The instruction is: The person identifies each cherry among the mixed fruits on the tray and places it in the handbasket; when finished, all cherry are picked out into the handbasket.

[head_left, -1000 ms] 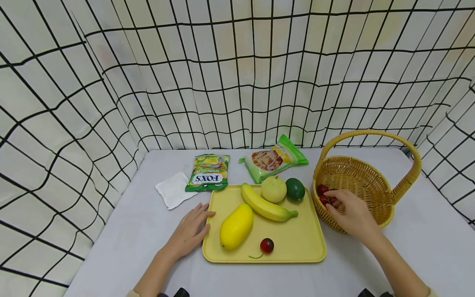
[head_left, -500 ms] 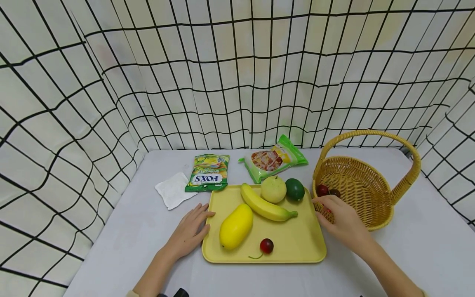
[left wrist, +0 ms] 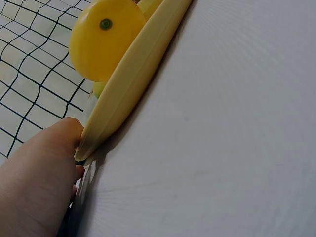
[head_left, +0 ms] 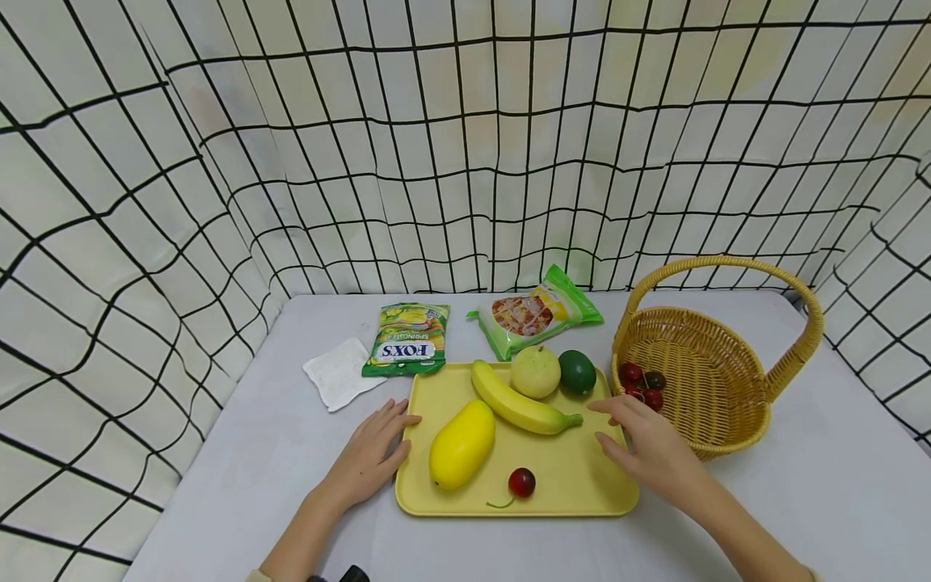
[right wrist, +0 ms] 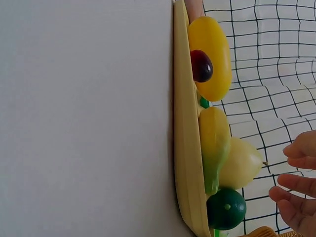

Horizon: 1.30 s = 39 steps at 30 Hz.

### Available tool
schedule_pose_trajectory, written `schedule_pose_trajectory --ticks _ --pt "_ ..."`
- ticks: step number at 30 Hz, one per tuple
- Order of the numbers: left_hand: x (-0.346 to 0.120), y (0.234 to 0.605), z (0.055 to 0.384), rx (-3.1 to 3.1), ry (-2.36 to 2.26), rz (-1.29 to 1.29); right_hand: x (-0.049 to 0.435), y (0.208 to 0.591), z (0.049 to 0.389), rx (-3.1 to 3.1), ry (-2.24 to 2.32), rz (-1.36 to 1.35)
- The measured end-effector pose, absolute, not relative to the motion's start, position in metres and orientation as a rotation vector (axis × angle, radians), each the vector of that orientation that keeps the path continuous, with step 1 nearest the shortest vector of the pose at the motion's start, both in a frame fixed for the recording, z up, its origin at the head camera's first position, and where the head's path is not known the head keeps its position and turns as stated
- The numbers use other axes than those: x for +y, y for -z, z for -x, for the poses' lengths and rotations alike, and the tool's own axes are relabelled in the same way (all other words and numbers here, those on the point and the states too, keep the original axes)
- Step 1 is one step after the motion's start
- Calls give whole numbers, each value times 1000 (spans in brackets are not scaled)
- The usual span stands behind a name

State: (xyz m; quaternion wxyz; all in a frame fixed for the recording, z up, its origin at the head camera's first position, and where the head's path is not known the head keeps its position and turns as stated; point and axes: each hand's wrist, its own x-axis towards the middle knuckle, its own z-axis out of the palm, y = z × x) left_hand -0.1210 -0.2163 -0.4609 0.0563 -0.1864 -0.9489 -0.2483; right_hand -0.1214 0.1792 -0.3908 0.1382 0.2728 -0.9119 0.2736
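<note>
My left hand (head_left: 371,453) rests at the left edge of the yellow tray (head_left: 567,481), fingers relaxed along its rim. Over the tray's right side hovers my right hand (head_left: 650,444), its fingers spread apart and holding nothing. On the tray lie a yellow mango (head_left: 462,444), a banana (head_left: 520,406), a pale green pear (head_left: 535,373), a dark green lime-like fruit (head_left: 577,373) and one cherry (head_left: 521,482) with its stem. Several dark red cherries (head_left: 631,373) sit inside the wicker basket (head_left: 727,356), at its left side.
Behind the tray are a green FOX'S candy bag (head_left: 409,335) and a green-and-white snack packet (head_left: 534,311). A white folded tissue (head_left: 342,372) lies left of the tray. The basket's tall handle (head_left: 796,347) arches on the right. Black-lined netting (head_left: 465,162) surrounds the table.
My right hand has left the cherries in the basket and moved left over the tray's right edge, fingers spreading. The left hand and the tray's fruit stay put.
</note>
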Motion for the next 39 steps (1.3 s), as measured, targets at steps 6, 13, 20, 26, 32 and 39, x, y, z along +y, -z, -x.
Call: schedule_pose_trajectory --ticks 6,13,20,26,32,39 --pt "-217 462 121 -2868 752 574 170 397 119 -2627 -787 -862" --pt "-218 463 121 -2859 752 578 162 407 116 -2612 -779 -975" --pt "-218 463 121 -2875 758 555 151 413 115 -2601 -731 -1134" --pt "-218 463 121 -2881 758 556 142 417 112 -2577 -679 -1256" --pt "-217 462 121 -2885 760 556 133 420 110 -2569 -643 -1329" --pt "-216 460 121 -2894 774 549 127 424 110 -2552 -623 -1381"
